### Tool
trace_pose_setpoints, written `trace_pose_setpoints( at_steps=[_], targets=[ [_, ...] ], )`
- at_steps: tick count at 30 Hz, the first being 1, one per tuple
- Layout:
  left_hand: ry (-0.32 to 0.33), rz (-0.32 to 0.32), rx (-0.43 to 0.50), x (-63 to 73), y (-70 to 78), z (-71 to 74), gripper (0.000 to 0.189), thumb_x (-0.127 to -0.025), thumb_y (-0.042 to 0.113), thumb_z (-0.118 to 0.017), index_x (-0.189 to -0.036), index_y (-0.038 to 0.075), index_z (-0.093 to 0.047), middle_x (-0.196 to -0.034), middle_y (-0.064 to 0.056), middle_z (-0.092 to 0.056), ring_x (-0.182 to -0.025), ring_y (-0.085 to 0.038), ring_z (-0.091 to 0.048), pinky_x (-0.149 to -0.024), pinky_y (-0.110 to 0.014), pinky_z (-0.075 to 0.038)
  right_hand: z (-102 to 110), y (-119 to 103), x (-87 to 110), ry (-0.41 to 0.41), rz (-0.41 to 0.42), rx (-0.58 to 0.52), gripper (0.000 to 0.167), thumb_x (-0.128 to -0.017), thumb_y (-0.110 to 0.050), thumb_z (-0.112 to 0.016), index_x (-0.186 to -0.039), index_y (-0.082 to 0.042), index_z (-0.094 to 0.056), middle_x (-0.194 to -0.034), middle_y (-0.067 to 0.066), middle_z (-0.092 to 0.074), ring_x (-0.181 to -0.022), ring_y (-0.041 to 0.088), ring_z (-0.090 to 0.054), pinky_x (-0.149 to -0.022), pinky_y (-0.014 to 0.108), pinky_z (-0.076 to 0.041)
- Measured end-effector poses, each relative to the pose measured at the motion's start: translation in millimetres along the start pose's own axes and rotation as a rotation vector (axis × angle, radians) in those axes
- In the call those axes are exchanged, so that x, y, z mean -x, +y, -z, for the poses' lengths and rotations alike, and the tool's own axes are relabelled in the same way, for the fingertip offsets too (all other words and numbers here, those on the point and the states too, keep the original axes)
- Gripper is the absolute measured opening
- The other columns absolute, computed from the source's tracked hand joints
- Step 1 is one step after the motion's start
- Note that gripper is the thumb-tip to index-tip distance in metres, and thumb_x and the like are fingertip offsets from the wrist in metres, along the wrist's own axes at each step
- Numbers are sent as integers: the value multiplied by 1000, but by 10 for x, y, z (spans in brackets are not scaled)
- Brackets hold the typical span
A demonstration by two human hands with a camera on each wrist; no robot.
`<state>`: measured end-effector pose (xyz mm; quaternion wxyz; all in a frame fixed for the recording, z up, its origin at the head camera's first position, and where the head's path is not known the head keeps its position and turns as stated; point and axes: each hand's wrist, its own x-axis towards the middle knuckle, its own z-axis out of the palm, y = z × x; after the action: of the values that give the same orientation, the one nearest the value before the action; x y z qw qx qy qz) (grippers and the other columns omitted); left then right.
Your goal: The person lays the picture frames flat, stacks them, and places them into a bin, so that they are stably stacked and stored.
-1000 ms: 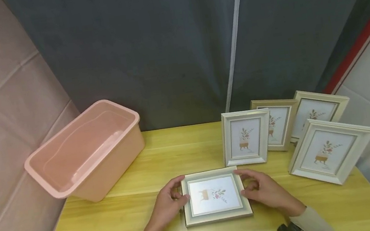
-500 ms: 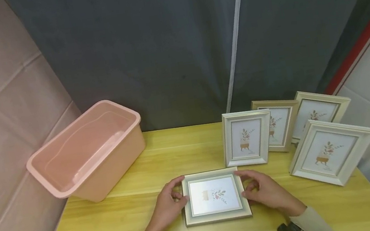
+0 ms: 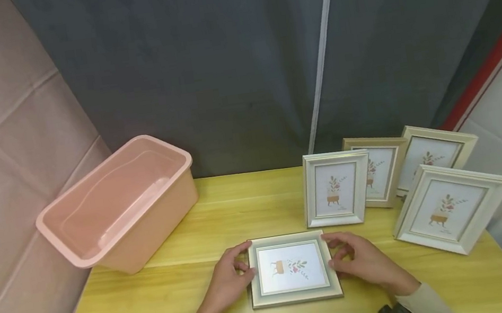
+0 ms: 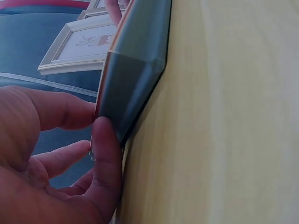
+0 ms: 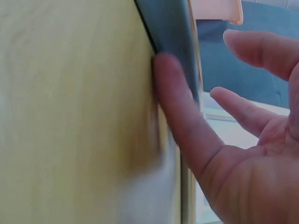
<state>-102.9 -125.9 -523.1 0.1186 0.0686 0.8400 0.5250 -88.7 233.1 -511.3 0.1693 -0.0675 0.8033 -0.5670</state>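
A cream picture frame (image 3: 297, 295) with a plant print lies face up near the front of the table, its picture turned sideways. My left hand (image 3: 224, 284) holds its left side, thumb on the edge and index finger at the upper left corner. Mirrored on the other side, my right hand (image 3: 364, 261) has its index finger at the upper right corner and its thumb lower on the edge. The left wrist view shows thumb and index finger meeting at the frame's grey-looking side (image 4: 128, 79). In the right wrist view, the thumb (image 5: 175, 88) presses along that side; other fingers extend past it.
Several standing picture frames occupy the right: a white one (image 3: 312, 212), a tan one (image 3: 391, 179) behind it, a cream one (image 3: 462, 148) and another white one (image 3: 493, 197). A pink plastic bin (image 3: 157, 207) stands back left on the wooden table (image 3: 239, 211). A dark curtain (image 3: 196, 78) hangs behind.
The head view has shifted slightly, and the glare over the held frame's picture has faded. Both hands keep their places at its sides.
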Motion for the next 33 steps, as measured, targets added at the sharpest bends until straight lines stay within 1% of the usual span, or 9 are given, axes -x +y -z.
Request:
trace_pose_setpoints(
  at_steps=[3,5,9,12,14,20,25,29,33],
  targets=[
    [-6,-2,-2,-2,3,-2,61,-93,8,-77,-151,17,-58,-134,-14,-60,-91,-18,-62,-58,-24,-54,41,-35,28,38,25,49,63,-93,-15,-81,-151,-10,-55,-135,20,-60,-102,18,-66,-77,29,-62],
    [-9,-3,-2,-5,5,-4,62,-93,8,-77,-151,17,-58,-134,-14,-60,-92,-19,-62,-59,-24,-54,72,-58,42,61,73,78,60,-94,-14,-81,-149,-10,-57,-134,20,-62,-101,16,-67,-79,27,-61],
    [-12,-3,-10,-10,3,-5,62,-94,9,-78,-151,17,-58,-133,-14,-60,-93,-19,-62,-59,-24,-54,141,-118,60,88,183,85,54,-95,-7,-77,-145,-5,-58,-130,24,-64,-99,17,-70,-78,28,-62],
    [-16,-2,-13,-10,6,0,61,-94,9,-78,-151,17,-57,-134,-14,-60,-94,-20,-62,-59,-24,-54,196,-178,64,123,206,75,50,-96,-5,-76,-143,-4,-59,-130,24,-64,-100,17,-70,-78,29,-62],
    [-16,1,-11,-8,6,6,61,-94,10,-78,-151,17,-57,-135,-13,-59,-95,-20,-62,-60,-25,-55,236,-219,60,149,223,76,49,-96,-4,-75,-142,-4,-60,-129,24,-65,-100,14,-71,-78,29,-63],
    [-18,4,-7,5,-15,24,61,-94,12,-78,-151,19,-58,-135,-12,-60,-97,-19,-64,-64,-25,-57,373,-367,37,258,343,158,43,-95,0,-76,-136,-3,-65,-118,5,-72,-97,8,-71,-78,26,-64],
    [-19,1,-11,0,-15,23,60,-94,11,-78,-151,18,-59,-143,-11,-58,-98,-19,-64,-65,-26,-59,529,-541,37,367,378,233,40,-95,-2,-77,-134,-6,-67,-116,-8,-71,-100,3,-67,-82,19,-61],
    [-17,-2,-15,-19,-5,22,60,-95,11,-77,-151,20,-59,-148,-8,-57,-99,-19,-64,-67,-26,-60,660,-647,14,463,398,265,41,-94,0,-77,-133,-5,-68,-112,-4,-72,-100,-2,-66,-82,11,-57],
    [-18,-9,-19,-19,1,23,59,-95,10,-77,-151,19,-59,-149,-9,-57,-99,-19,-64,-67,-26,-60,778,-719,-49,537,405,286,38,-95,-2,-77,-132,-6,-68,-116,-7,-70,-102,-6,-65,-84,6,-53]
  ],
)
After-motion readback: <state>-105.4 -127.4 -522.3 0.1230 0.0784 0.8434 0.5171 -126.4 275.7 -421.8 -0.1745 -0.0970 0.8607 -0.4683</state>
